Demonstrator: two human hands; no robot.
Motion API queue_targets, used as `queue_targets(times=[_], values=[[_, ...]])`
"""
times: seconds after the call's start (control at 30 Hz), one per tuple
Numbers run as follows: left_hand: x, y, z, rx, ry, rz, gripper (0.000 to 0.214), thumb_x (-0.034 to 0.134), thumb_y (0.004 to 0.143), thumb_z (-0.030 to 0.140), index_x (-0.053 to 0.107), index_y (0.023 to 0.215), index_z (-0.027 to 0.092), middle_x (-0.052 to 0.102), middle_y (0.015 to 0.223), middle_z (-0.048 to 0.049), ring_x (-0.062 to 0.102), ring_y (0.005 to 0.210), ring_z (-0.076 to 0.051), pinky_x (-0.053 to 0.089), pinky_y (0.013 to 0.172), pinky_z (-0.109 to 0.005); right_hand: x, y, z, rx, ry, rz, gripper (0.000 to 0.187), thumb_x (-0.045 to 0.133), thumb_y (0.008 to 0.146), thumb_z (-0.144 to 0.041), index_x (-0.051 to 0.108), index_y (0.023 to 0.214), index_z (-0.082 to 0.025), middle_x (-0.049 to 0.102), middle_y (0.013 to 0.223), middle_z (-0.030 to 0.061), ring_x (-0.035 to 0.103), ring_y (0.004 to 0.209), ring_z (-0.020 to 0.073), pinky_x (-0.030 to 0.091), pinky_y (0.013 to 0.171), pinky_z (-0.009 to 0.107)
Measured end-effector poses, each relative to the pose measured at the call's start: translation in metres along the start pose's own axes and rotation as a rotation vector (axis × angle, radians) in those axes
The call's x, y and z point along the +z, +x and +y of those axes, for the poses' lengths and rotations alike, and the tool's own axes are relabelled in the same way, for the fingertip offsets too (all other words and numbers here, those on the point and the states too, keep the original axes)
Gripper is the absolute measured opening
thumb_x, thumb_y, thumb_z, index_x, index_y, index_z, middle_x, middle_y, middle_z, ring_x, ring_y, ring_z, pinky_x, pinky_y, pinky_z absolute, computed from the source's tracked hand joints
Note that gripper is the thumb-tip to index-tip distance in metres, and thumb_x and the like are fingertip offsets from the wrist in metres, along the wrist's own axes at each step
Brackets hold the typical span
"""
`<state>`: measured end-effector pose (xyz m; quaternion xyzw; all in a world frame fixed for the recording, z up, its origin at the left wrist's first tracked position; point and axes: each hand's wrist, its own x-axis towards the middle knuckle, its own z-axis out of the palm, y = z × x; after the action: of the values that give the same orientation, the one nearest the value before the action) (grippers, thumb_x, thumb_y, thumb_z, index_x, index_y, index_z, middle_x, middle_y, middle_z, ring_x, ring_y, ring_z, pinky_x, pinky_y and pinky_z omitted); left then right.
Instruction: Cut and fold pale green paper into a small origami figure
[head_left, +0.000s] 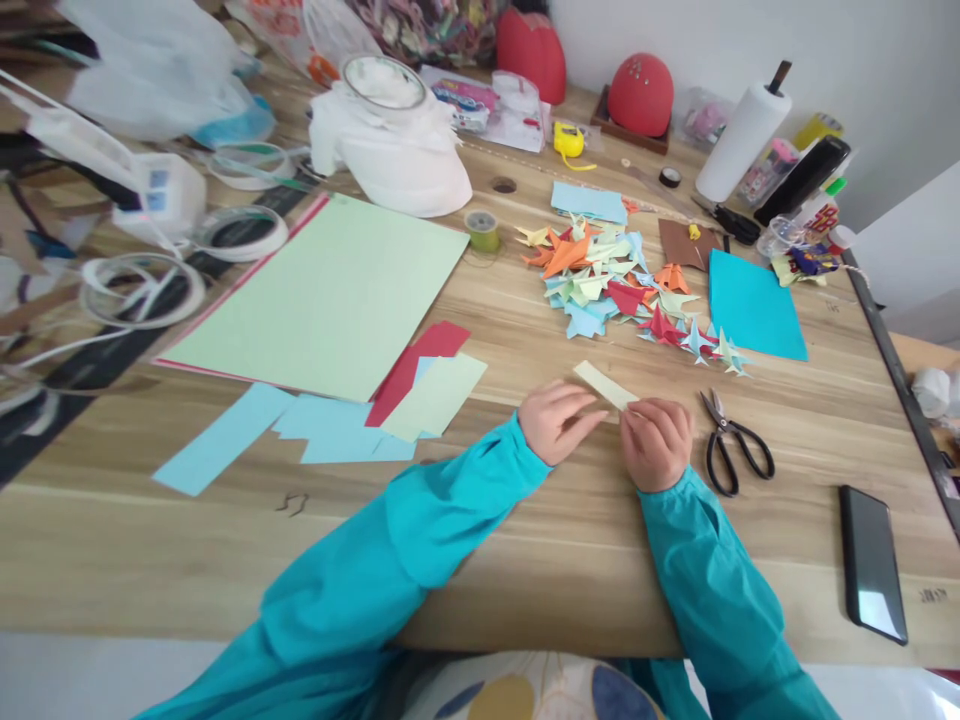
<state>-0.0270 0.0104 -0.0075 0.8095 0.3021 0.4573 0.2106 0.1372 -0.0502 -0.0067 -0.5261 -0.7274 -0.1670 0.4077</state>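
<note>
Clock directions are taken from the hands. The right hand (658, 440) pinches a narrow, pale yellow paper strip (602, 383) by its near end, the far end pointing to eleven. The left hand (559, 420) lies just beside it, fingers loosely stretched with a gap above the thumb; whether it touches the strip I cannot tell.

Scissors (724, 440) with black handles lie half-open at three, beside the right hand, and a phone (874, 565) at four. At twelve, beyond the strip, a heap of folded paper shapes (600, 275) spreads over the tabletop (517, 580). A turquoise square (757, 305) lies at two, a white roll (742, 140) stands at one, and a spool of thread (482, 232) stands at eleven. A large pale green sheet (330, 290) covers the ten o'clock side; cut blue pieces (225, 440) and a red piece (420, 370) lie by its near edge. Coiled white cable (142, 290) crowds the far left.

Black handwriting (292, 503) on the wood at eight resembles figures; print on the distant packets (465, 105) is too blurred to read. The wood is grained, the paper flat and matt, the folded pieces sharply pointed.
</note>
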Motion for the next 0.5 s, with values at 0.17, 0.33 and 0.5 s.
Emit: queue_targets(times=[0.17, 0.33, 0.5], values=[[0.014, -0.004, 0.007, -0.457, -0.259, -0.045, 0.021, 0.054, 0.075, 0.029, 0.067, 0.076, 0.013, 0.067, 0.066, -0.0069, 0.059, 0.058, -0.014, 0.047, 0.056, -0.024, 0.002, 0.001, -0.012, -0.119, 0.046, -0.037, 0.017, 0.067, 0.068, -0.009, 0.058, 0.075, -0.021, 0.069, 0.077, 0.0003, 0.061, 0.078, 0.0156, 0.043, 0.075, 0.033], [0.015, 0.000, -0.003, -0.813, -0.555, 0.073, 0.023, 0.066, 0.060, 0.033, 0.066, 0.069, 0.012, 0.064, 0.054, -0.0024, 0.057, 0.048, -0.012, 0.047, 0.049, -0.023, 0.002, 0.001, -0.012, -0.086, 0.126, -0.040, 0.015, 0.068, 0.067, -0.011, 0.057, 0.071, -0.021, 0.068, 0.073, -0.0001, 0.061, 0.074, 0.0157, 0.044, 0.073, 0.034], [0.006, 0.009, -0.012, -1.024, -0.842, 0.174, 0.031, 0.075, 0.045, 0.034, 0.064, 0.063, 0.011, 0.061, 0.047, -0.0002, 0.055, 0.042, -0.010, 0.047, 0.045, -0.022, 0.000, 0.002, -0.004, 0.186, 0.230, 0.034, 0.011, 0.066, 0.069, -0.014, 0.059, 0.071, -0.022, 0.066, 0.074, 0.0017, 0.059, 0.075, 0.0175, 0.046, 0.070, 0.035]])
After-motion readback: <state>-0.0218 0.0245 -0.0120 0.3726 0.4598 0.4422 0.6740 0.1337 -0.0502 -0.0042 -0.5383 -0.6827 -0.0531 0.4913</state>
